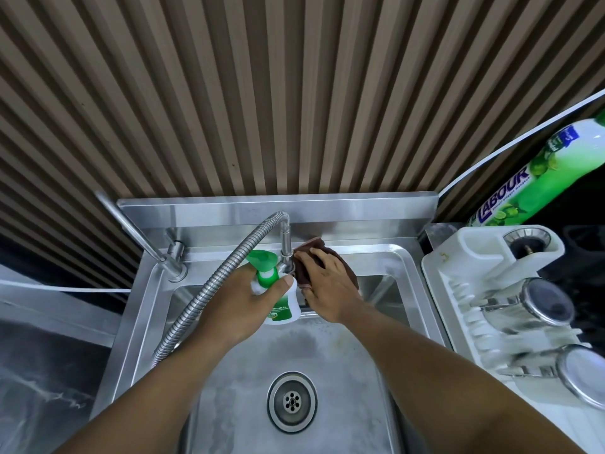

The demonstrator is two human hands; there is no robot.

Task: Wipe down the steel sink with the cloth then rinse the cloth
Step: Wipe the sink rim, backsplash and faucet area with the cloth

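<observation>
Biggest thing in shot is the slatted brown wall running behind everything. Under it sits the steel sink, basin floor looking dull and filmy, set between a dark marbled bench on the left and a white dish rack on the right. The rack has a couple of steel cups lying on their sides in it. Behind the rack there's a big green LABOUR bottle, looks like it's leaning toward the wall.

A ribbed steel hose loops up from the sink's left side and arcs over to the faucet post at the middle of the back ledge. A plain tap stands at the back left corner.

Hands now. Left hand has a full grip on a white pump bottle with a green top, fingers wrapped round the body, thumb up near the neck, held over the back of the basin. Right hand isn't gripping at all, it's spread flat with fingers laid out on the brown cloth, pressing it down. The cloth is on the back ledge, right against the base of the faucet post and just right of the pump bottle.

Drain is in the middle of the basin, between the two forearms.
</observation>
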